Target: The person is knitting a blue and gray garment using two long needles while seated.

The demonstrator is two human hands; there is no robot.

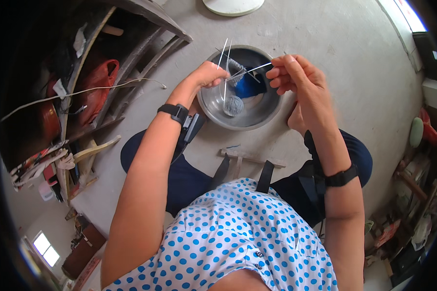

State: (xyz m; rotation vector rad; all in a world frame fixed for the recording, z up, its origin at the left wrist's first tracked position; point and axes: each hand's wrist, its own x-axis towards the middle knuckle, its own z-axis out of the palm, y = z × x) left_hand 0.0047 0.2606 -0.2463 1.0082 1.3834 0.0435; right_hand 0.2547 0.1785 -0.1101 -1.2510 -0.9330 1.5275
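Note:
My left hand (210, 75) grips a small piece of grey knitting (235, 68) and its thin metal needles, which fan out at several angles above the basin. From the right, my right hand (303, 78) pinches the end of a knitting needle (259, 67) between thumb and forefinger; its other end reaches the knitting. The other fingers of that hand are loosely curled. Below the work, a ball of grey yarn (233, 106) rests in a grey metal basin (212, 111). Dark blue material (250, 86) also lies inside. My left palm hides part of the knitting's edge.
The basin stands on the concrete floor (335, 62) between my feet. On the left is a wooden shelf frame (160, 47) with a red plastic bag (100, 91) and a dangling cord (105, 86). A round white base (233, 6) stands ahead. Assorted goods line the right side.

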